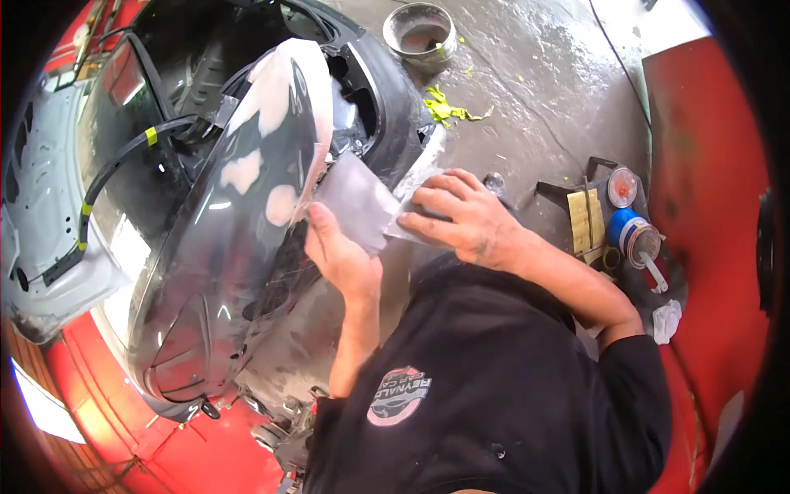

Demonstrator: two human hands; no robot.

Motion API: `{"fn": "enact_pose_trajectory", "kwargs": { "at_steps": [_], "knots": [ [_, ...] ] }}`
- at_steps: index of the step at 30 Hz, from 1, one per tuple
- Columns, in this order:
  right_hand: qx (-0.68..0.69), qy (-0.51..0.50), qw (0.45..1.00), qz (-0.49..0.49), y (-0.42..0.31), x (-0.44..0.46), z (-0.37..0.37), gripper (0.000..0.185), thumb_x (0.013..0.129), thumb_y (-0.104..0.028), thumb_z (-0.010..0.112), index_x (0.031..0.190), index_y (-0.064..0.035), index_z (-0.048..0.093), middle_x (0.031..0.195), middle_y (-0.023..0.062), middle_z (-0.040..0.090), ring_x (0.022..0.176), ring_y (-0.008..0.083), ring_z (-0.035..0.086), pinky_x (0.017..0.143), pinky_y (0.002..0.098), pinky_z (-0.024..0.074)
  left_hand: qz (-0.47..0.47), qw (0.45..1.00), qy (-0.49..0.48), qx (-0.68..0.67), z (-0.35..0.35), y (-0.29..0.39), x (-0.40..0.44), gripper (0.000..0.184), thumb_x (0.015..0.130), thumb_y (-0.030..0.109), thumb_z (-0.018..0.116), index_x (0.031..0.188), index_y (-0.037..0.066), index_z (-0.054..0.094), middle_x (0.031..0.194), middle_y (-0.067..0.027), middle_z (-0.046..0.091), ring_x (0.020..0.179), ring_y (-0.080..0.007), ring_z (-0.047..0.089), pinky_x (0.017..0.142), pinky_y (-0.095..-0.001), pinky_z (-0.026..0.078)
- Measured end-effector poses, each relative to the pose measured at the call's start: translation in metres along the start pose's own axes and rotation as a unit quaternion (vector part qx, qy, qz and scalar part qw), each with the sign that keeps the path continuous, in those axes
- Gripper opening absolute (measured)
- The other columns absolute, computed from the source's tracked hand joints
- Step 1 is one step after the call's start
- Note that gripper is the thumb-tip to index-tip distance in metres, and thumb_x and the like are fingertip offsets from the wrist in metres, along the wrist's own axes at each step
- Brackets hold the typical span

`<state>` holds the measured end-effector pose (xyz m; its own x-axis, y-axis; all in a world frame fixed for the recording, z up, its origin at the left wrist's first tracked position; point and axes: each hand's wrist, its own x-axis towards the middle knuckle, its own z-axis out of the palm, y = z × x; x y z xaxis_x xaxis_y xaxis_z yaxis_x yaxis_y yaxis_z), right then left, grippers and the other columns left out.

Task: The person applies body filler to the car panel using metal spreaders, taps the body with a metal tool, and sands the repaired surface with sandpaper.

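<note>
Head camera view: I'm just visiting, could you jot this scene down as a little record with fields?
Left hand: holds a grey sheet near its edge; hand
Right hand: fingers over a paler sheet; hand
Sheets joined: cannot tell
Dark car panel: left of the hands, glossy, with pale patches
Bucket: on the floor, top centre
Yellow-green scrap: on the floor near the bucket
Blue can: right side, near a yellowish sheet
</note>
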<state>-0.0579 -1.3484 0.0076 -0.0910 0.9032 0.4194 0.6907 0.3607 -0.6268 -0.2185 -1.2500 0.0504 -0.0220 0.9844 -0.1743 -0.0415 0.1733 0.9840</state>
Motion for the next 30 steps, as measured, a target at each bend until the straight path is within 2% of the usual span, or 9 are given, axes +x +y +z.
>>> {"fn": "enact_pose_trajectory", "kwargs": {
  "at_steps": [3, 5, 8, 10, 17, 20, 21, 25, 30],
  "knots": [
    [0.011, -0.04, 0.998, 0.037, 0.005, -0.011, 0.008, 0.044, 0.077, -0.012, 0.068, 0.121, -0.0137, 0.07, 0.121, 0.01, 0.061, 0.116, 0.0314, 0.059, 0.101, 0.0488, 0.0465, 0.061, 0.997, -0.014, -0.043, -0.01, 0.019, 0.021, 0.05, 0.11, 0.035, 0.045, 0.126, -0.01, 0.057, 0.119, -0.0179, 0.066, 0.108, -0.0278, 0.065, 0.092, -0.04, 0.054],
    [0.068, 0.058, 0.995, 0.039, -0.003, -0.001, 0.01, 0.045, 0.077, -0.011, 0.07, 0.122, -0.0125, 0.07, 0.123, 0.0121, 0.062, 0.115, 0.0344, 0.06, 0.099, 0.0482, 0.0488, 0.069, 0.993, -0.066, -0.07, -0.027, 0.02, 0.04, 0.049, 0.11, 0.035, 0.045, 0.132, -0.007, 0.055, 0.122, -0.0174, 0.065, 0.11, -0.028, 0.065, 0.095, -0.0409, 0.053],
    [0.081, 0.111, 0.99, -0.014, -0.039, 0.037, 0.008, 0.046, 0.078, -0.01, 0.074, 0.123, -0.0081, 0.07, 0.125, 0.0154, 0.062, 0.114, 0.0397, 0.061, 0.096, 0.0478, 0.052, -0.122, 0.978, -0.129, -0.104, -0.051, 0.002, 0.051, 0.047, 0.11, 0.036, 0.046, 0.133, -0.004, 0.055, 0.124, -0.0146, 0.065, 0.11, -0.0259, 0.065, 0.096, -0.0397, 0.052],
    [0.05, 0.099, 0.992, -0.062, -0.06, 0.062, 0.024, 0.046, 0.077, -0.009, 0.074, 0.123, -0.0066, 0.069, 0.124, 0.0151, 0.062, 0.116, 0.0399, 0.06, 0.098, 0.0476, 0.0515, -0.294, 0.916, -0.194, -0.191, -0.071, -0.005, 0.062, 0.045, 0.107, 0.036, 0.052, 0.134, 0.001, 0.056, 0.123, -0.012, 0.067, 0.109, -0.0251, 0.066, 0.096, -0.0394, 0.052],
    [-0.107, -0.025, 0.987, 0.122, -0.061, 0.044, 0.086, 0.047, 0.079, -0.005, 0.071, 0.125, -0.0117, 0.068, 0.122, 0.0157, 0.061, 0.115, 0.0384, 0.06, 0.096, 0.047, 0.0522, -0.142, 0.96, -0.205, -0.126, -0.125, 0.038, 0.103, 0.043, 0.101, 0.03, 0.064, 0.129, -0.003, 0.059, 0.118, -0.0125, 0.068, 0.105, -0.0245, 0.068, 0.091, -0.0398, 0.055],
    [-0.131, 0.083, 0.972, 0.175, -0.085, 0.069, 0.081, 0.046, 0.079, -0.006, 0.069, 0.125, -0.0119, 0.068, 0.123, 0.0154, 0.06, 0.117, 0.0379, 0.059, 0.098, 0.0467, 0.0509, -0.048, 0.964, -0.249, -0.083, -0.138, 0.045, 0.124, 0.037, 0.103, 0.027, 0.061, 0.121, -0.005, 0.063, 0.113, -0.0131, 0.069, 0.101, -0.0213, 0.068, 0.09, -0.0371, 0.054],
    [-0.193, 0.082, 0.97, 0.126, -0.087, 0.08, 0.075, 0.052, 0.077, -0.019, 0.071, 0.128, -0.0131, 0.063, 0.122, 0.0123, 0.058, 0.118, 0.0345, 0.056, 0.1, 0.0488, 0.0479, -0.042, 0.962, -0.264, -0.056, -0.142, 0.039, 0.13, 0.037, 0.104, 0.027, 0.06, 0.121, -0.006, 0.063, 0.113, -0.0133, 0.069, 0.102, -0.0204, 0.067, 0.09, -0.0369, 0.054],
    [-0.246, 0.05, 0.965, 0.077, -0.102, 0.118, 0.075, 0.044, 0.079, -0.027, 0.07, 0.122, -0.0143, 0.069, 0.123, 0.0109, 0.059, 0.119, 0.0325, 0.059, 0.102, 0.0552, 0.0453, -0.036, 0.959, -0.281, -0.02, -0.127, 0.039, 0.128, 0.039, 0.106, 0.029, 0.057, 0.116, -0.009, 0.064, 0.111, -0.0147, 0.069, 0.097, -0.0209, 0.068, 0.086, -0.0349, 0.054],
    [-0.145, 0.028, 0.985, 0.095, -0.084, 0.115, 0.093, 0.046, 0.08, -0.027, 0.068, 0.123, -0.0134, 0.068, 0.119, 0.0104, 0.059, 0.118, 0.0316, 0.059, 0.102, 0.0508, 0.0448, -0.031, 0.98, -0.187, 0.067, -0.112, 0.04, 0.144, 0.043, 0.106, 0.034, 0.057, 0.107, -0.009, 0.065, 0.105, -0.014, 0.069, 0.093, -0.021, 0.067, 0.084, -0.0338, 0.053]
  ]
}}
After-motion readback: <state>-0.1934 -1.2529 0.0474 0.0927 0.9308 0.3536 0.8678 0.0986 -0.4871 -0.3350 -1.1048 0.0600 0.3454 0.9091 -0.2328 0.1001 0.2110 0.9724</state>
